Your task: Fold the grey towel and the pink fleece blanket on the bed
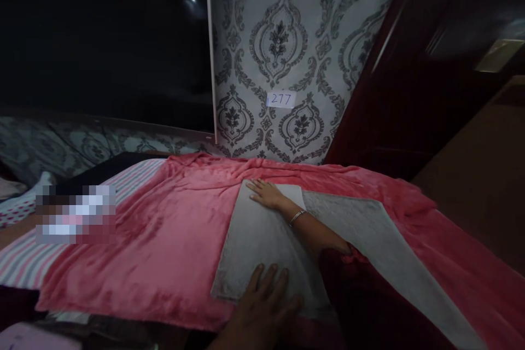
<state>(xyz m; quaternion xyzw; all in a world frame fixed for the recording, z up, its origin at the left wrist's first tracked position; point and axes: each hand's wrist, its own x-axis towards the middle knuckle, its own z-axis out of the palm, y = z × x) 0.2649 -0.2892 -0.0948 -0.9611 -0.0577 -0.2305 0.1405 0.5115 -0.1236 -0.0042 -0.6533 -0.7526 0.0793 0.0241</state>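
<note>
A grey cloth (262,235) lies on a pink plush blanket (176,240), its left part folded over into a layer with a straight left edge. My right hand (266,194) rests flat near the far end of this folded layer, fingers spread; a thin bracelet circles the wrist. Nearer to me, my left hand (264,303) lies over the near edge of the same layer with its fingers apart. Neither hand grips anything. To the right, the rest of the grey cloth (361,224) stretches flat, partly hidden behind my right sleeve.
A striped sheet (135,175) shows left of the blanket, with a pixelated patch (76,213) over part of it. Behind stand a large dark screen (102,38) and a patterned wall (279,38) with a paper label (281,99). A dark red door (410,65) is at right.
</note>
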